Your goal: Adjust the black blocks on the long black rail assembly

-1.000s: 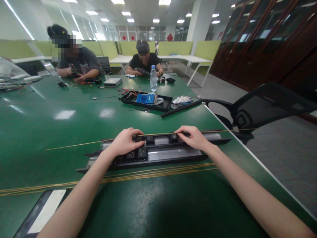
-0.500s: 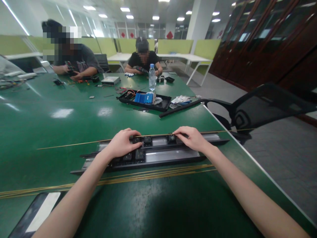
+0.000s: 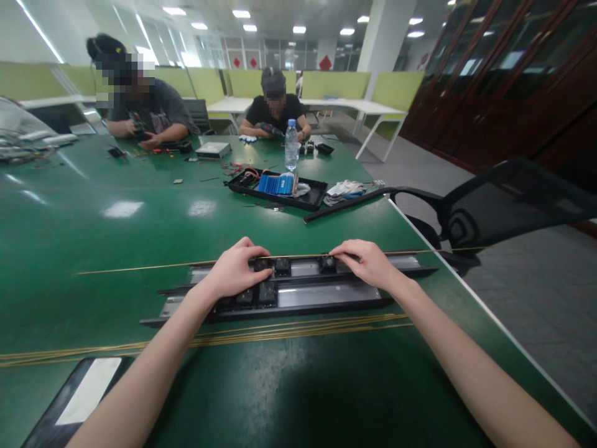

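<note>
Two long black channels with shiny grey inner surfaces lie side by side, the far channel (image 3: 303, 268) and the near channel (image 3: 326, 295). My left hand (image 3: 236, 269) is closed over the far one, thumb and fingers around a small black block (image 3: 261, 264). A thin brass-coloured rod (image 3: 298, 256) runs along the far channel's back edge, passing by the left fingertips. With pinched fingertips my right hand (image 3: 366, 261) grips that rod beside another black block (image 3: 327, 264). Between the hands sits a third block (image 3: 282, 267). More blocks (image 3: 267, 293) fill the near channel's left part, partly behind my left hand.
Several loose brass-coloured rods (image 3: 298, 326) lie in front of the channels. A dark flat object with a white strip (image 3: 88, 391) is at lower left. Beyond are a black tray (image 3: 308, 198), a bottle (image 3: 291, 146), gloves (image 3: 345, 191) and a chair (image 3: 504, 202). Two people sit across the table.
The whole view has shifted slightly, so everything appears a little further right. Both hands keep their places and grips on the far channel, with no clear movement of blocks or rod.
</note>
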Available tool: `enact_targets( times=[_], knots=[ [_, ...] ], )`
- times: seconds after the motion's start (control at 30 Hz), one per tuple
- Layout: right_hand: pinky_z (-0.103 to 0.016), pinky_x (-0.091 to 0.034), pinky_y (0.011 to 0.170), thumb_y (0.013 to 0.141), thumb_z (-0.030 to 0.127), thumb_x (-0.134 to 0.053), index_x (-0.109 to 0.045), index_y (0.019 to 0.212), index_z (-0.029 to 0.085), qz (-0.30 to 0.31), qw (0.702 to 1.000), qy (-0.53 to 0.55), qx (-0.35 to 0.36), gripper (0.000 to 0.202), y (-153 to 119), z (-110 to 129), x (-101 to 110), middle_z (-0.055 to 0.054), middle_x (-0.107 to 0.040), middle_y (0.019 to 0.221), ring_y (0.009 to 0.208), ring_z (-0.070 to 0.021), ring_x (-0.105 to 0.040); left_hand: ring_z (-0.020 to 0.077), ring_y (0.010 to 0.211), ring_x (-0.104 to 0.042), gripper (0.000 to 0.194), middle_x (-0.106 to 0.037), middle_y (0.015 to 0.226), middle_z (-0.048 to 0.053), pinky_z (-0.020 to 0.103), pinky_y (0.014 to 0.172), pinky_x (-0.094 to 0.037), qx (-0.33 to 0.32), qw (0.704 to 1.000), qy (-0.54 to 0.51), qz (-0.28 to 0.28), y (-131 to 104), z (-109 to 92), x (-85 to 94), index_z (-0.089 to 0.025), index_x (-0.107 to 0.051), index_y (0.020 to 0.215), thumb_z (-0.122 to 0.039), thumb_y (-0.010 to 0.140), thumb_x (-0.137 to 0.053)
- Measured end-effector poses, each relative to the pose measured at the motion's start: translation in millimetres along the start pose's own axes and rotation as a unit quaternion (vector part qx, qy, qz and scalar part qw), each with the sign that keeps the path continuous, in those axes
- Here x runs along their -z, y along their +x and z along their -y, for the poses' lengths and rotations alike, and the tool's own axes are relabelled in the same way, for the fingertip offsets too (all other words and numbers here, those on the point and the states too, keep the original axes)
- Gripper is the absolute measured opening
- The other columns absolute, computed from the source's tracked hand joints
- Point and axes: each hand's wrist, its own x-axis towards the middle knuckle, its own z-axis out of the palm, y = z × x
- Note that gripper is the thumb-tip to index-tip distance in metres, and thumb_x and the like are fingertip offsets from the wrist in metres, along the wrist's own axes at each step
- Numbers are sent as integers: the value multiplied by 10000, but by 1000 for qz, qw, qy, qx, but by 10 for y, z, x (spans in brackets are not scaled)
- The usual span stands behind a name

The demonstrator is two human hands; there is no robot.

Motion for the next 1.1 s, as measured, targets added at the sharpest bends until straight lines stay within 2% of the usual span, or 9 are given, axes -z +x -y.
enact_targets(
  times=[0.33, 0.73, 1.1],
  knots=[
    [-345, -523, 826, 966, 251, -550, -761, 997, 258, 4, 1000, 8, 4, 213, 18, 17, 33, -40, -778, 972, 892, -214, -707, 230, 898, -614, 362, -590, 923, 55, 360, 852, -501, -5, 1000, -5, 10, 6, 2, -7, -219, -735, 1078, -471, 829, -662],
    [-319, -515, 832, 948, 248, -589, -767, 1004, 240, 11, 997, 69, -35, 188, 9, 0, 49, -43, -771, 974, 888, -196, -694, 232, 849, -625, 397, -614, 886, 49, 355, 818, -488, 0, 1000, 16, 11, 13, -4, -2, -218, -734, 1079, -523, 842, -640],
    [-331, -517, 847, 950, 241, -573, -761, 1005, 242, 9, 997, 67, -37, 196, 11, 25, 29, -45, -772, 994, 914, -203, -695, 236, 885, -682, 378, -746, 975, 50, 326, 820, -511, -12, 1000, 0, 17, 29, 0, -6, -217, -730, 1045, -519, 838, -638]
  ],
)
